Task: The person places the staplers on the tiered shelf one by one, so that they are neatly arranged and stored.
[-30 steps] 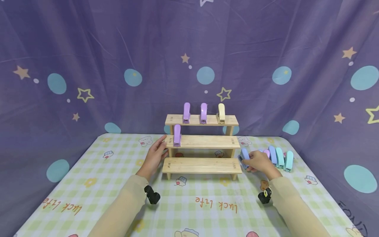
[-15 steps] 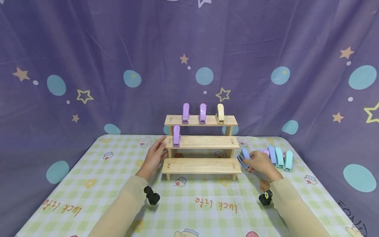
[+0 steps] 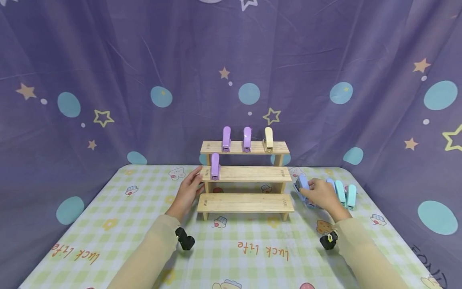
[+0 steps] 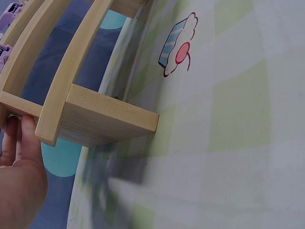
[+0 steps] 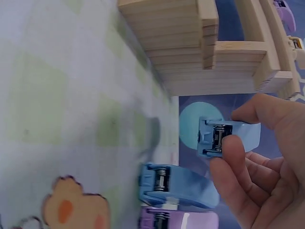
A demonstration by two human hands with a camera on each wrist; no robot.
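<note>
My right hand (image 3: 323, 196) pinches a blue stapler (image 3: 303, 182) between thumb and fingers, to the right of a wooden three-step shelf (image 3: 249, 203). In the right wrist view the held stapler (image 5: 250, 135) is raised off the cloth. Below it another blue stapler (image 5: 188, 187) and a purple stapler (image 5: 195, 220) stand side by side. My left hand (image 3: 186, 193) is at the left end of the shelf, fingers extended; in the left wrist view its fingertips touch the wooden side piece (image 4: 21, 104). A purple stapler (image 3: 215, 166) stands on the middle step's left end.
Two purple staplers (image 3: 247, 139) and a yellow stapler (image 3: 268, 139) stand on the top step. Mint staplers (image 3: 351, 196) are beside my right hand, partly with a blue one (image 3: 330, 182) behind it. A checked cloth (image 3: 144, 224) covers the table; a purple curtain (image 3: 108, 60) hangs behind.
My right hand has lifted the blue stapler and shifted slightly right, uncovering part of another blue stapler beneath. The left hand keeps its place at the shelf.
</note>
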